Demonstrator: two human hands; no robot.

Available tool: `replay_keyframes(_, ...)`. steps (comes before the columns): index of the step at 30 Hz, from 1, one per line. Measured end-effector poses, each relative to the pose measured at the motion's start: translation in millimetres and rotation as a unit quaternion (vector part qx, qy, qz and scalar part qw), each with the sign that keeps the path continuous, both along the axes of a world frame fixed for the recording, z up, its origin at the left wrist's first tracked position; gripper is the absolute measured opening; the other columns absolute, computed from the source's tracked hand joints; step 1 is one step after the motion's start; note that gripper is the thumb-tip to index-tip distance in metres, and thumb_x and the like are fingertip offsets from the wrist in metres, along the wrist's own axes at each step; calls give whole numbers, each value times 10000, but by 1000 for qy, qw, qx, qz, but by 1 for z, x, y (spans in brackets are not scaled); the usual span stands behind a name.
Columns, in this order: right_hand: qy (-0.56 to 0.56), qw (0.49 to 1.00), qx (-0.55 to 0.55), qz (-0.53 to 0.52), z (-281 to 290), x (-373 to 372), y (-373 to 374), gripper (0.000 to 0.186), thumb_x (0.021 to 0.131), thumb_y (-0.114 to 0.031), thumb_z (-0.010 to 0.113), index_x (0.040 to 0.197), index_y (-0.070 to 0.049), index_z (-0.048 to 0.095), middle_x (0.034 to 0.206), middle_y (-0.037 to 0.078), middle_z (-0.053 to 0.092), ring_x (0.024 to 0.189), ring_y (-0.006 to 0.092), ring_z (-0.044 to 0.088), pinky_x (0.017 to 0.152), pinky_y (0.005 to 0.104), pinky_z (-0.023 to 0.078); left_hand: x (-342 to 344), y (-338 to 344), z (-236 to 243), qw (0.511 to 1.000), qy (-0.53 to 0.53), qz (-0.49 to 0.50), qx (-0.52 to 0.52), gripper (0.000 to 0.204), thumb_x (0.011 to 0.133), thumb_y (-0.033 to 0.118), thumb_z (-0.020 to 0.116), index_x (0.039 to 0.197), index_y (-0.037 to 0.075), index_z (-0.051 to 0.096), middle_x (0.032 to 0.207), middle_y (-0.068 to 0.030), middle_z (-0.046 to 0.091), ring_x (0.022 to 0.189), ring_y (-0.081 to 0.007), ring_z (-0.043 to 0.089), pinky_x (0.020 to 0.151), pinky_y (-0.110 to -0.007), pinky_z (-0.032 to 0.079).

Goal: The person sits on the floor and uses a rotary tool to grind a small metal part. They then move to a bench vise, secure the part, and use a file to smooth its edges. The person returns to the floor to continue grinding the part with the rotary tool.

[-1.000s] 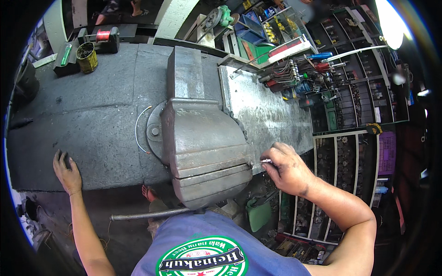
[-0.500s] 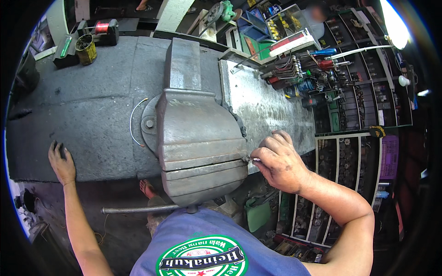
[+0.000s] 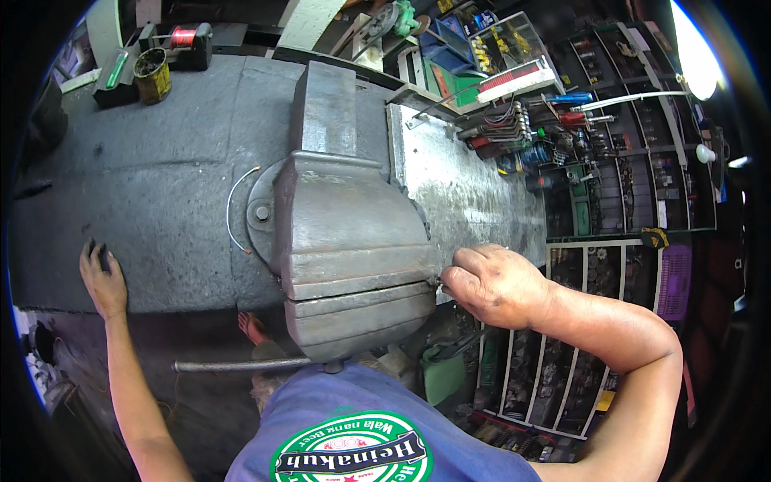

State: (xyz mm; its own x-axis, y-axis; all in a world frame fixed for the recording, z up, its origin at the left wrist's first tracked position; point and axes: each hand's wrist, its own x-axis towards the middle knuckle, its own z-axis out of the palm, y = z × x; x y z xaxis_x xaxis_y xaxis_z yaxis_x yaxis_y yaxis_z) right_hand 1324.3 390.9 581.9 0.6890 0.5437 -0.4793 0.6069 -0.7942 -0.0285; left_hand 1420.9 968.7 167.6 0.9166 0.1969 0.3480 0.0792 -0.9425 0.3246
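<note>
A large grey bench vice [image 3: 349, 221] stands in the middle, its bar handle [image 3: 233, 365] low at the front. My left hand [image 3: 104, 281] rests fingers spread on the dark bench [image 3: 152, 201], near its front edge. At the right end of the vice's jaws my right hand [image 3: 498, 285] is closed, knuckles up, on a small metal piece that is now mostly hidden behind the fingers. A thin curved wire [image 3: 231, 221] lies left of the vice's round base [image 3: 261, 213].
A yellow can [image 3: 152, 80] and red spool [image 3: 183, 38] sit back left. Right of the vice are a pale metal plate [image 3: 474, 193], hand tools [image 3: 514, 128] and parts shelving [image 3: 586, 337]. A green object [image 3: 442, 373] and a bare foot [image 3: 250, 325] show below the bench.
My right hand has turned more knuckles-up at the jaw end, hiding the small metal piece, and its elbow has moved outward. A person visible at upper right half a second ago is out of sight.
</note>
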Motion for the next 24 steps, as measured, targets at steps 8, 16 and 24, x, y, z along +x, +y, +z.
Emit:
replay_keyframes(8, 26, 999, 15, 14, -6, 6, -3, 180, 843, -155, 671, 957, -52, 577, 863, 117, 593, 730, 346, 676, 625, 476, 570, 1, 6, -6, 1000, 2, -1, -10, 287, 1011, 114, 678, 1282, 21, 693, 1512, -145, 600, 1423, -355, 531, 1209, -455, 422)
replay_keyframes(16, 46, 999, -8, 18, -7, 8, -5, 192, 865, -135, 706, 972, -55, 569, 832, 130, 585, 675, 354, 690, 562, 484, 579, 1, 8, -8, 1000, -7, -12, -18, 272, 1024, 130, 682, 1274, 25, 702, 1505, -133, 613, 1419, -346, 541, 1201, -446, 427)
replay_keyframes(24, 26, 998, 15, -59, -14, -7, -4, 206, 855, -144, 725, 973, -61, 578, 808, 107, 543, 643, 334, 667, 553, 477, 554, 1, 10, -8, 1000, -2, -21, -14, 271, 1030, 142, 673, 1263, 9, 710, 1503, -136, 618, 1416, -350, 547, 1198, -450, 424)
